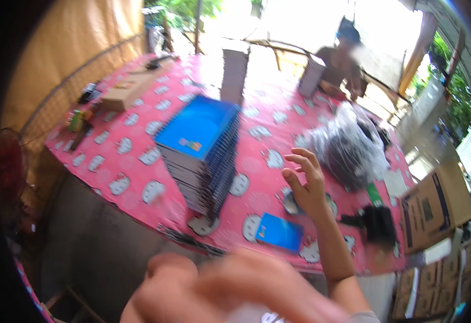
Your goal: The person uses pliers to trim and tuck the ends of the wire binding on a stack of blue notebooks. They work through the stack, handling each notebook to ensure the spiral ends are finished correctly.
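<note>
My right hand (306, 185) is raised over the pink patterned tablecloth (138, 134), fingers spread and holding nothing. Below it and to its left, a single blue booklet (280, 231) lies flat near the table's front edge. Left of the hand stands a tall stack of blue-covered booklets (200, 151). My left hand (219, 293) is very close to the camera at the bottom, heavily blurred, so its grip is unclear. A clear plastic bag of dark items (348, 145) lies just right of my right hand.
Two more tall stacks (234, 67) (311, 75) stand at the far end, where another person (343, 59) sits. A flat cardboard box (133, 86) lies at the far left. Brown cartons (435, 207) are piled right of the table. A black object (378, 223) lies by the right edge.
</note>
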`<state>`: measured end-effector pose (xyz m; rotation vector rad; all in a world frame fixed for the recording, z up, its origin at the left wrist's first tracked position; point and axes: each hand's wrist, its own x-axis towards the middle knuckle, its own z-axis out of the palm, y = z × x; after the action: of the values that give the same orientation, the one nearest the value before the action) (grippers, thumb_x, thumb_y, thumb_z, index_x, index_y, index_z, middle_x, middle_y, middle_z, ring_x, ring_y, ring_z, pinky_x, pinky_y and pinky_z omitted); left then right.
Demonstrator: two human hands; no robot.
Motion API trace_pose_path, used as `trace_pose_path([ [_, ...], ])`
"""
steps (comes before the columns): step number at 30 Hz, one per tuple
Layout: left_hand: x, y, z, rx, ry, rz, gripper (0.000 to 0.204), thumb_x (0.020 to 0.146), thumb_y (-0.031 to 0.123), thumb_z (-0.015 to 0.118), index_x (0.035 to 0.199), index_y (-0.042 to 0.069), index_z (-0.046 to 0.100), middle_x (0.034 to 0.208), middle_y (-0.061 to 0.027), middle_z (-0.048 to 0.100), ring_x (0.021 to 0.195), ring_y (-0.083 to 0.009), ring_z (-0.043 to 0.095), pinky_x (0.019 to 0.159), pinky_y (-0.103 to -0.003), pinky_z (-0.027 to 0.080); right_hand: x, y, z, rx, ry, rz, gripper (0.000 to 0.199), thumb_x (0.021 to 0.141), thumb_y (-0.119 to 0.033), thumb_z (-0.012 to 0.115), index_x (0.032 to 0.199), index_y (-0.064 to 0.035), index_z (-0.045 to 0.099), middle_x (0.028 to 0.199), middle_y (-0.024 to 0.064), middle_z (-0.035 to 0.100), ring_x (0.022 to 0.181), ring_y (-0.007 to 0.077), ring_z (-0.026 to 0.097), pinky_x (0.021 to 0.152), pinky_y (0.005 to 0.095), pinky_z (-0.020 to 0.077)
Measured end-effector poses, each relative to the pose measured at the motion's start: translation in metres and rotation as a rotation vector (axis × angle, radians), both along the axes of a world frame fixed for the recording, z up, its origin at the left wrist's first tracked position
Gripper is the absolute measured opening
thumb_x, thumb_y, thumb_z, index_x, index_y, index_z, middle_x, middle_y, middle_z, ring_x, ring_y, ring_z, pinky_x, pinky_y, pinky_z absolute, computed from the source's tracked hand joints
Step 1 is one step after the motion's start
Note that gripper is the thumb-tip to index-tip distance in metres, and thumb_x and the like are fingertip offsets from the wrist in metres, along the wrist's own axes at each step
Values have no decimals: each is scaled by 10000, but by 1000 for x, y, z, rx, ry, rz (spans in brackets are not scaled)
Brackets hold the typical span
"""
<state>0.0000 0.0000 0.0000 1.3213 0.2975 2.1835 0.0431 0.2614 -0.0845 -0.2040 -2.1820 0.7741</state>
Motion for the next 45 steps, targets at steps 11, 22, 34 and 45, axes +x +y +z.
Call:
trace_pose_path([
  [11, 77, 81, 8, 56, -58, -831, 416, 897, 525, 451, 954, 126, 554, 1089, -100, 510, 1144, -252, 402, 962, -650, 299, 216, 35, -114, 156, -184, -714, 239, 777, -188, 711, 950, -49, 622, 1142, 180, 523, 1090, 350, 502, 938, 436, 402],
  [22, 156, 91, 15, 63, -53, -1426, 410, 893, 490, 447, 1061, 123, 518, 1195, -99, 457, 1201, -284, 350, 973, -650, 258, 256, 5, -168, 32, -100, -927, 226, 796, -258, 678, 866, -45, 647, 1055, 150, 613, 1005, 325, 567, 894, 433, 420],
  [34, 145, 78, 17, 76, -177, -1705, 442, 889, 452, 443, 1177, 119, 479, 1310, -98, 400, 1264, -319, 294, 984, -650, 214, 263, 4, -177, 30, -10, -948, 177, 783, -160, 647, 756, 5, 589, 850, 129, 595, 864, 326, 555, 783, 402, 447],
  [45, 81, 139, -121, -654, 332, -794, 415, 936, 389, 468, 1177, 52, 489, 1282, -151, 486, 1117, -287, 519, 968, -455, 397, 255, 9, -172, 71, -56, -1014, 158, 816, -146, 628, 778, 6, 614, 900, 137, 631, 889, 317, 591, 813, 394, 460],
])
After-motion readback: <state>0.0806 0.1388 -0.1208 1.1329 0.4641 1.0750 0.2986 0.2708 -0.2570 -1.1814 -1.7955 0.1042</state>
